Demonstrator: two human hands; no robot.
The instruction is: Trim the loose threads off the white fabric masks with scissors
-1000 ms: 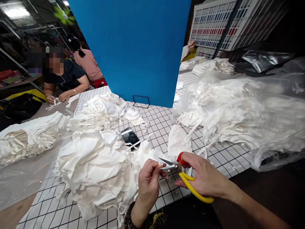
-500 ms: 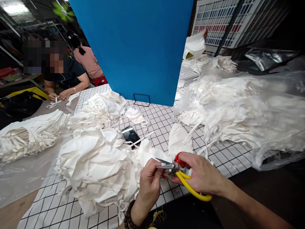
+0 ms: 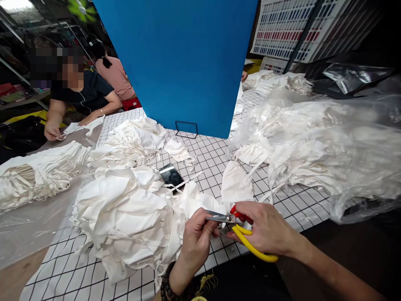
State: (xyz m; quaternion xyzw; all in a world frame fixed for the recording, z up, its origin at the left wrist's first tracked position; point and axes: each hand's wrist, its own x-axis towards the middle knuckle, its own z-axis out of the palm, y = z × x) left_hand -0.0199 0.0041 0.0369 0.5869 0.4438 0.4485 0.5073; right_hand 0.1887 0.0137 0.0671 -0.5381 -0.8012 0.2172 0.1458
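1. Two hands work close together at the near edge of the grid-patterned table (image 3: 219, 163), low in the head view.
2. Left hand (image 3: 197, 238): fingers pinched on the edge of a white cloth piece (image 3: 194, 205), just under the blade tips; a dark bead bracelet (image 3: 166, 286) sits on the wrist.
3. Right hand (image 3: 266, 230): fingers clenched around the scissors (image 3: 238, 230), which have one red and one yellow handle loop. The blades point left towards the left thumb, nearly closed, touching or just beside the pinched cloth.
4. That cloth piece runs into a big heap of white cloth (image 3: 125, 217) lying left of the hands on the table.
5. Beyond the heap, a dark phone (image 3: 171, 175) lies flat on the grid, partly under cloth straps.
6. Another white pile (image 3: 131, 142) sits further back, near a blue upright panel (image 3: 181, 62).
7. On the right, a clear plastic bag of white pieces (image 3: 328, 142) spreads over the table.
8. Far left, a person in a dark top (image 3: 84, 94) leans on the table, hands on a white piece; a bundled stack of white pieces (image 3: 37, 173) lies nearer.
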